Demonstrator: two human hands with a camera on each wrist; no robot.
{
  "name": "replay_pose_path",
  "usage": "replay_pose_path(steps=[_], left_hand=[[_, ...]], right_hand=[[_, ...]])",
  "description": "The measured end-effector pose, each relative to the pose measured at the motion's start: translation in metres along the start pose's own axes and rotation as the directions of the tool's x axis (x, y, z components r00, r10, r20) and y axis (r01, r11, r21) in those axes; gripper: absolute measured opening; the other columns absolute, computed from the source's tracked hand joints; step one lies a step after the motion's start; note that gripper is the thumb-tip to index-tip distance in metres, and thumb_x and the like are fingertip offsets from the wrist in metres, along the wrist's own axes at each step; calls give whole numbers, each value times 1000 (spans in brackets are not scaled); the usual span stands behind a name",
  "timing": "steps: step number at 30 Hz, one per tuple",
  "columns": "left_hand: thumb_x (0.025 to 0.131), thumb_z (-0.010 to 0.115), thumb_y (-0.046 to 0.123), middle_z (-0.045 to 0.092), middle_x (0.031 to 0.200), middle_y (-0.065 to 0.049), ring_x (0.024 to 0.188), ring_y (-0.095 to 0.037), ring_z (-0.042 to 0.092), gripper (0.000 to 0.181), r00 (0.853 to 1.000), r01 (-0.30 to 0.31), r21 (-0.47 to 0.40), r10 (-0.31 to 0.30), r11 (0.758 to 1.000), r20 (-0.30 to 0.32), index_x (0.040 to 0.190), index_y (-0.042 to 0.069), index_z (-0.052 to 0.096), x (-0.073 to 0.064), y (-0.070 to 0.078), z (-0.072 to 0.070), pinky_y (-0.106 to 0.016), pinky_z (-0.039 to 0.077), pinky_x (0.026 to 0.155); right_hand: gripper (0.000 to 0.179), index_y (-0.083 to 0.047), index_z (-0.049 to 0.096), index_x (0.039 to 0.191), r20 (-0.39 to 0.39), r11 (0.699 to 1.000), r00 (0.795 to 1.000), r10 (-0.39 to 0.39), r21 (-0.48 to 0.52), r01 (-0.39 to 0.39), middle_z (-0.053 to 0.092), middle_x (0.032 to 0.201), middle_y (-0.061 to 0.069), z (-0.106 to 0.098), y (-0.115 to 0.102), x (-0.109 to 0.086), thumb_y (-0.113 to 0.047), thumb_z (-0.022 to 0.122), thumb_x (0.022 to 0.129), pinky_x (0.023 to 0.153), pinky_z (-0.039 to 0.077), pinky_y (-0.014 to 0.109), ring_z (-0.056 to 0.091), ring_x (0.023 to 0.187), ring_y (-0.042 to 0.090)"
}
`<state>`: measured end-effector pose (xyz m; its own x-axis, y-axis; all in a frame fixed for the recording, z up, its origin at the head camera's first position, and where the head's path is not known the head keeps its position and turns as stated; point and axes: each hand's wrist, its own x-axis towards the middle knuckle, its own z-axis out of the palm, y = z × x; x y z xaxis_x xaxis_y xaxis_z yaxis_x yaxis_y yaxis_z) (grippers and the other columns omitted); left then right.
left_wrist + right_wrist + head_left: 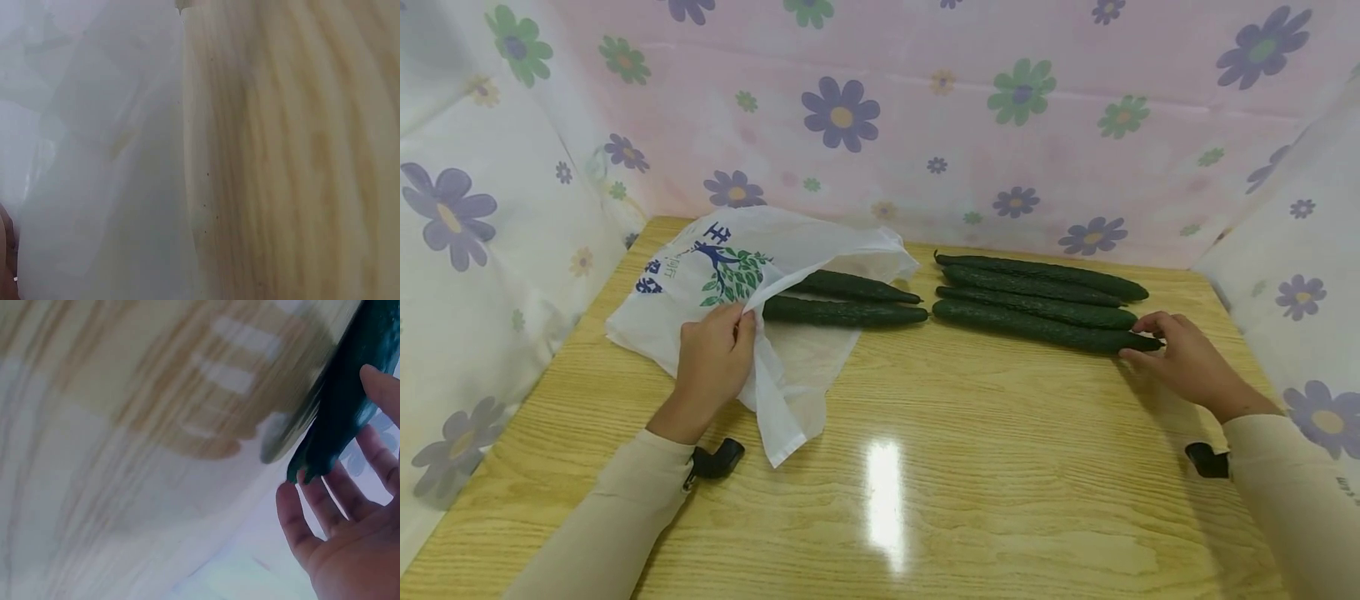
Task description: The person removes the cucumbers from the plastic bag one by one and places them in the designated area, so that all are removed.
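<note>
Fingers of left hand [717, 346] are pinching edge of white bag [700, 258]; those of right hand [1187, 362] are pinching tip of front cucumber [1037, 327], lying on table [1000, 467] right of bag. Gripping mid-length would likely be steadier.

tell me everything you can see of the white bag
The white bag looks like thin, slightly see-through plastic, printed with a blue-and-green tree and lettering. It lies wrinkled on the wooden table, its mouth open toward the right of the head view. Two cucumbers stick partly out of it, and the left hand pinches its edge.
</note>
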<state>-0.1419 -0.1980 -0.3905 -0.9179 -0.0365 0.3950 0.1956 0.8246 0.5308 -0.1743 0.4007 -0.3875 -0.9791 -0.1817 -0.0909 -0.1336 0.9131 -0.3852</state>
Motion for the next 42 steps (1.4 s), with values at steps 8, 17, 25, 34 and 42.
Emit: replay_pose_path(steps=[8, 17, 25, 34, 42], left_hand=[[104, 47, 21, 62, 76, -14, 69, -30, 55, 32, 1000, 2, 0, -2, 1000, 1, 83, 3, 61, 0, -1, 0, -42, 32, 73], [104, 47, 21, 63, 77, -14, 69, -30, 56, 31, 1000, 13, -8, -13, 1000, 9, 84, 2, 62, 0, 2, -1, -42, 31, 74], [104, 47, 20, 62, 76, -14, 70, -30, 56, 32, 1000, 12, -13, -12, 1000, 3, 83, 3, 62, 1, 3, -2, -43, 32, 74], [103, 48, 18, 55, 68, -11, 63, -27, 52, 34, 999, -27, -2, 27, 1000, -28, 71, 7, 54, 1, 3, -1, -38, 29, 68], [103, 47, 18, 55, 67, -10, 64, -26, 52, 34, 1000, -16, 1, 16, 1000, -24, 72, 7, 55, 0, 2, 0, -38, 28, 68]], right_hand=[[53, 4, 46, 131, -78, 999, 997, -18, -49, 14, 31, 140, 42, 4, -31, 0, -35, 63, 99, 89, 32, 71, 31, 122, 61], [44, 4, 53, 129, -126, 984, 980, -156, -104, 144, 43, 133, 36, 15, -66, 6, -22, 67, 96, 93, 33, 69, 38, 121, 55], [40, -2, 58, 127, -138, 953, 946, -292, -130, 275, 48, 132, 29, 30, -102, 14, -18, 71, 93, 97, 35, 67, 44, 122, 49], [39, -4, 59, 128, -124, 915, 908, -399, -114, 386, 51, 130, 22, 50, -152, 24, -17, 71, 93, 94, 41, 60, 48, 118, 41], [45, -5, 57, 134, -94, 890, 886, -455, -75, 449, 53, 132, 19, 73, -201, 40, -22, 69, 95, 99, 44, 56, 50, 120, 37]])
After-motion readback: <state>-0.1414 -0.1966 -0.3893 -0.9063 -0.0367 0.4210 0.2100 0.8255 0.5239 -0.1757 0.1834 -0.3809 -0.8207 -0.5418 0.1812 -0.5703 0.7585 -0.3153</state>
